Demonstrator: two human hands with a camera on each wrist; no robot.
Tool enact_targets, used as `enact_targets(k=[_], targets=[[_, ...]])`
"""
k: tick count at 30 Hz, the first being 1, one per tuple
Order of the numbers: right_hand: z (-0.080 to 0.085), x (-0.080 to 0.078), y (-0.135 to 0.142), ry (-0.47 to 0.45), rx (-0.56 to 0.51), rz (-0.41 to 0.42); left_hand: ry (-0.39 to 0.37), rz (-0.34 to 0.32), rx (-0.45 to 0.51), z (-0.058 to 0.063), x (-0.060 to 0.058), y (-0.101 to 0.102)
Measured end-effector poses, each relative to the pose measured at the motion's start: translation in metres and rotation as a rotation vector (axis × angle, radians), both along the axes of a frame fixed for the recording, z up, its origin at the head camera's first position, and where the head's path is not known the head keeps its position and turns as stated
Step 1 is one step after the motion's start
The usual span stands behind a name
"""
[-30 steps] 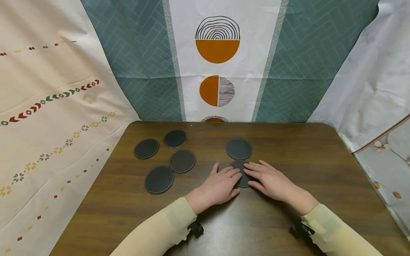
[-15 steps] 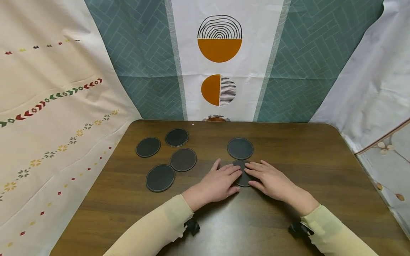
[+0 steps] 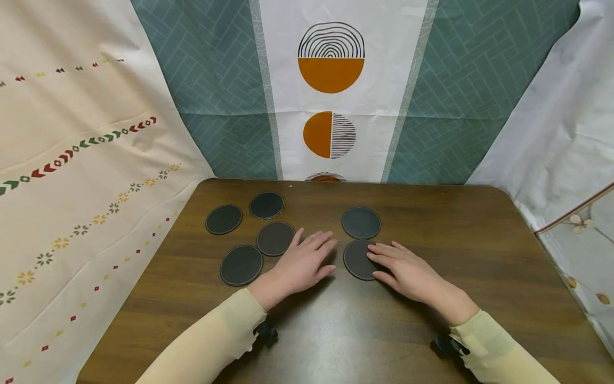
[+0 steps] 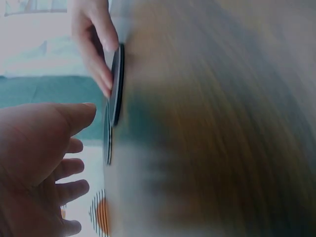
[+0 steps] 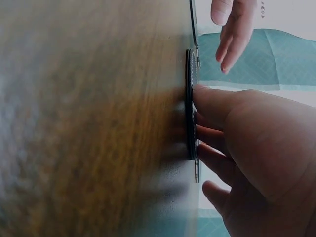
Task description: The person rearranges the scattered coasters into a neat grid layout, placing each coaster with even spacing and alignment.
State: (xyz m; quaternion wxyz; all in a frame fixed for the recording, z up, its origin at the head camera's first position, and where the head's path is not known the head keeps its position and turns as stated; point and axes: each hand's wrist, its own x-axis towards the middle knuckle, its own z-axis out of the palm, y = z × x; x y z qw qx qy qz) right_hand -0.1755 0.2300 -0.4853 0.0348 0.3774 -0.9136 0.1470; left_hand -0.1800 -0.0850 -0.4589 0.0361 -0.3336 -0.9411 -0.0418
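A round, dark brown coaster with a stitched rim lies on the table right of the middle. My right hand rests its fingertips on that coaster's right side, the fingers fairly straight. In the right wrist view, the edge of the coaster looks thick and layered; whether two are stacked I cannot tell. Just behind it lies a dark coaster, close to touching. My left hand is off to the left, fingers extended and holding nothing, with its fingers near another brown coaster.
More black coasters lie at the left: one at the front, one at the far left and one at the back. Hanging cloths surround the wooden table, with a patterned green and white one behind it.
My left hand has come off the brown coaster and moved left, uncovering the coaster's left side. My right hand stays on it. The view has shifted slightly.
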Motion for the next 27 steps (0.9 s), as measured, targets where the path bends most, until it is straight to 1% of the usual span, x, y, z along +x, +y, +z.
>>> enact_targets(k=[6, 11, 14, 20, 27], targets=[[0.000, -0.001, 0.001, -0.010, 0.000, -0.004, 0.022, 0.057, 0.038, 0.001, -0.004, -0.025], [0.001, -0.001, -0.001, -0.011, -0.002, -0.004, -0.005, 0.119, 0.022, 0.002, -0.008, -0.044], [0.000, -0.001, -0.001, -0.007, -0.002, -0.004, -0.013, 0.145, 0.024, 0.003, -0.010, -0.054], [-0.002, -0.001, -0.001, -0.019, 0.011, -0.014, -0.008, 0.173, 0.048, 0.005, -0.013, -0.068], [-0.001, -0.001, -0.001, -0.030, 0.015, -0.018, -0.009, 0.208, 0.060, 0.002, -0.016, -0.080]])
